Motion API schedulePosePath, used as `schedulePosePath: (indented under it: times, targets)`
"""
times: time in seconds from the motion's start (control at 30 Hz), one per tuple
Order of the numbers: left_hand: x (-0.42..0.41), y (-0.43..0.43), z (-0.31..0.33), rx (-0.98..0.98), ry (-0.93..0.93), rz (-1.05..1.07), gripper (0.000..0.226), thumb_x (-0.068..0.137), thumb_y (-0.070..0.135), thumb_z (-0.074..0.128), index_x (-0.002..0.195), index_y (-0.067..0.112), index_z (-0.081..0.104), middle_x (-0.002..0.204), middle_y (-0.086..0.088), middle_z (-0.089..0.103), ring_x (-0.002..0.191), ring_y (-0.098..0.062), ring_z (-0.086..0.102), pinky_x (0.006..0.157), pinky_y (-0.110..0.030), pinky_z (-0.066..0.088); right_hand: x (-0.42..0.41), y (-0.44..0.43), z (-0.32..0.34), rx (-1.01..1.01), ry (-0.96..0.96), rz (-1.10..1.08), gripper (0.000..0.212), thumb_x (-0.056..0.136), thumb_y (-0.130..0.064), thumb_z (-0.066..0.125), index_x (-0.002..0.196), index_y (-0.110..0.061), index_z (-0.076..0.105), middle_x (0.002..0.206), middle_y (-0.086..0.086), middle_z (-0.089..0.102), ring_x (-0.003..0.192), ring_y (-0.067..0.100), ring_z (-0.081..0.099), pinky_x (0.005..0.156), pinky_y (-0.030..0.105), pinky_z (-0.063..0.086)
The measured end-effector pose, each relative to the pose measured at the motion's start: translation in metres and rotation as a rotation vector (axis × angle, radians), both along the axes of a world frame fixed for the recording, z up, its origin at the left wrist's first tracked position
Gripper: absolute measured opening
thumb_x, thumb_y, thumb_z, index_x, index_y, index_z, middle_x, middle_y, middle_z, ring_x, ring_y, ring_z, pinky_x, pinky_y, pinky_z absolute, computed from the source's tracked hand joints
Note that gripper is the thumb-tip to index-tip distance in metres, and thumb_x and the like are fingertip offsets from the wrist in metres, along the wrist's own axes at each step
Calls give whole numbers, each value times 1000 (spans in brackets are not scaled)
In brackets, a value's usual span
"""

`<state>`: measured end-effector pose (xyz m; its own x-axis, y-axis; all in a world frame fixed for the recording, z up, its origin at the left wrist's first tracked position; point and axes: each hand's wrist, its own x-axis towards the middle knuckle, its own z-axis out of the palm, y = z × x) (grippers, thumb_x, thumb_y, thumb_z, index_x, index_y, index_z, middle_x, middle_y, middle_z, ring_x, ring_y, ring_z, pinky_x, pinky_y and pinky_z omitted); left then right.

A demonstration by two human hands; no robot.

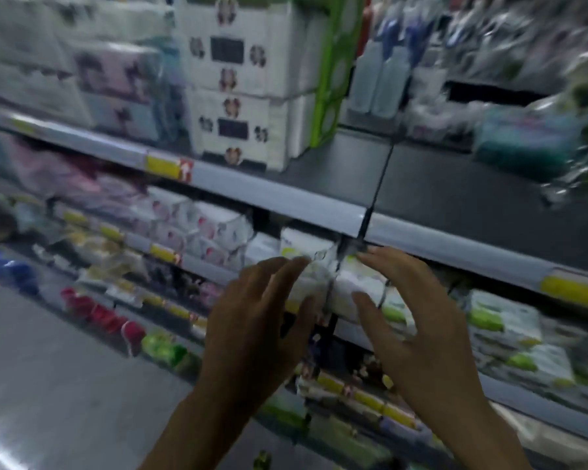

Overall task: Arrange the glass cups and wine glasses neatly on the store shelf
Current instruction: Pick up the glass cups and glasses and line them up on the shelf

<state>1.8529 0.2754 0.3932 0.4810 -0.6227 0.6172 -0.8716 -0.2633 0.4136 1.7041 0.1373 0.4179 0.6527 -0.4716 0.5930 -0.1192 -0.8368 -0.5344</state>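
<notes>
Forearms reach up from the bottom edge of the head view, side by side, both hands raised in front of the store shelf (319,212). The whole picture is smeared with motion blur.

The left hand (262,320) shows its back to the camera, fingers (286,269) long and nearly straight, leaning in toward the right, the thumb lower down. The right hand (418,320) mirrors it, fingers spread and only slightly bent, thumb (367,303) pointing toward the left hand. Neither hand is curled closed; the palms face each other with a gap between them.

In that gap sits a faint clear shape, the glass (330,283), showing only as pale glints and a thin curved line near the right thumb. It lies just below the grey front edge of the shelf, where a dark divider meets that edge. Whether the fingers touch the glass I cannot tell.

On the shelf board above, white boxes (245,96) stand toward the left end, with a bare dark patch to their right. A yellow price label (163,166) sits on the front edge. Green-and-white packs (503,323) fill the lower shelf at the right.
</notes>
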Motion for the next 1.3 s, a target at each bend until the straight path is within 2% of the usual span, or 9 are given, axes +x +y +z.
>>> schedulePosePath:
  times: [0.1,0.2,0.33,0.57,0.67,0.77,0.93,1.1,1.3]
  targets:
    - [20,-48,32,-125,-64,-134,44,94,35,62,133,16,66,124,-4,69,111,-20,62,95,-35,52,-7,-21,26,-73,-25,-172,37,102,-39,63,139,-36,59,144,-19,54,134,-10,43,112,9,32]
    - [21,-111,56,-144,-94,-293,42,96,35,63,134,17,66,122,-2,71,108,-22,68,93,-36,57,-28,-55,47,-112,-23,-374,36,99,-39,61,135,-38,60,142,-19,54,128,-11,44,109,7,33]
    - [-5,-200,91,19,-101,-491,54,103,49,54,154,33,43,142,7,57,127,-17,56,100,-35,51,-69,-114,68,-159,-69,-651,32,99,-28,65,131,-27,63,135,-11,58,119,-3,50,102,0,32]
    - [-60,-345,140,-12,-263,-662,77,95,51,62,160,28,29,142,-7,50,126,-31,54,89,-45,54,-136,-207,92,-139,-73,-1101,45,95,-19,71,138,-18,59,135,7,54,122,27,54,98,41,48]
    - [-81,-380,158,4,-335,-647,86,95,56,61,164,34,14,157,-15,35,134,-37,47,89,-50,55,-147,-234,95,-46,56,-1194,64,91,-30,74,149,-21,48,139,12,48,126,34,49,95,45,50]
    - [-96,-401,169,89,-408,-605,80,97,60,54,163,37,17,161,-17,28,137,-38,44,89,-48,54,-146,-253,94,-23,181,-1242,75,88,-35,75,152,-23,39,137,15,45,124,37,49,90,49,55]
    - [-112,-412,173,175,-453,-546,45,103,46,51,141,22,52,138,-10,50,127,-34,48,81,-43,51,-140,-275,91,1,246,-1292,57,85,-40,80,128,-10,57,139,22,43,121,44,55,88,49,57]
    - [-112,-414,184,188,-515,-543,36,104,26,49,139,19,47,129,-13,53,121,-36,46,70,-39,41,-131,-280,98,8,231,-1326,63,88,-41,79,133,-9,49,135,22,46,120,41,56,85,44,53]
    - [-95,-414,202,330,-645,-561,42,107,47,41,136,18,52,126,-14,54,116,-35,57,78,-45,49,-125,-290,102,46,205,-1348,74,86,-43,81,138,-11,39,128,22,55,117,39,58,83,44,53]
